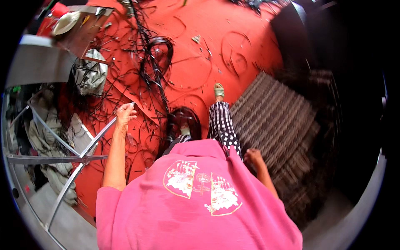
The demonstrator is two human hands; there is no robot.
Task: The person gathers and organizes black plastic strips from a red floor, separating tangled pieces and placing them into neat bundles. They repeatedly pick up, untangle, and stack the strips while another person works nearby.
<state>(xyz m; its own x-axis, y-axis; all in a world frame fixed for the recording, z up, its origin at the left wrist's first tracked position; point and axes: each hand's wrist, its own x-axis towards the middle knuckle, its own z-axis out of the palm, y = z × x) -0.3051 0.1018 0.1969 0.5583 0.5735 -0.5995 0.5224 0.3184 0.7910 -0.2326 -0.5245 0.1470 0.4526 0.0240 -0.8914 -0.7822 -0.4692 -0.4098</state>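
Note:
My left hand (126, 115) is closed around the upper end of a grey metal bar, part of a crossed-bar frame (68, 158) on the left. A small pale tip shows beyond my fingers. My right hand (253, 157) hangs low beside my dotted trouser leg, its fingers curled and smeared by motion. Nearest to it is a stack of woven brown striped panels (273, 121); I cannot make out whether the hand touches it or holds anything.
A long bundle of black strips (152, 62) lies ahead, with loose strips scattered over the red floor (187, 25). A whitish sack (91, 73) sits left of the bundle. Crumpled grey cloth (50, 133) lies behind the frame. A dark bulky object (308, 37) stands at the far right.

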